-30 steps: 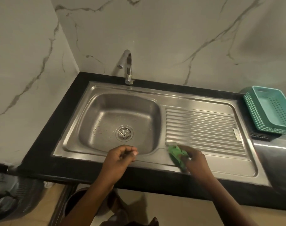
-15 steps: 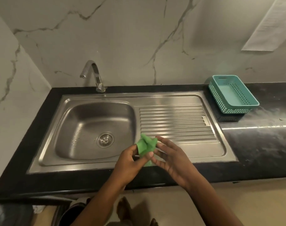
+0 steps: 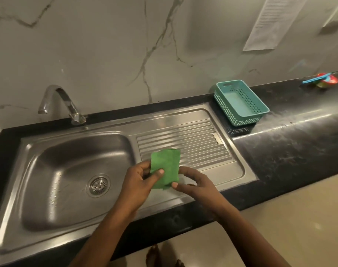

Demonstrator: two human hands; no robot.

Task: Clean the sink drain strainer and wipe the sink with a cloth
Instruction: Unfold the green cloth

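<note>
Both hands, left hand [image 3: 139, 182] and right hand [image 3: 193, 185], pinch the green cloth [image 3: 165, 167] flat between them above the sink [image 3: 231, 171]'s front rim; a loose pinch could drop it, with the strainer [image 3: 98, 186] left of the grip.

You stand in a home kitchen — a stainless steel sink [image 3: 72, 182] with a ribbed drainboard [image 3: 185, 143] sits in a black stone counter [image 3: 291, 151], a curved tap [image 3: 58, 101] behind it, marble-look wall panels [image 3: 106, 45] above, a teal plastic basket [image 3: 241, 102] beside
</note>
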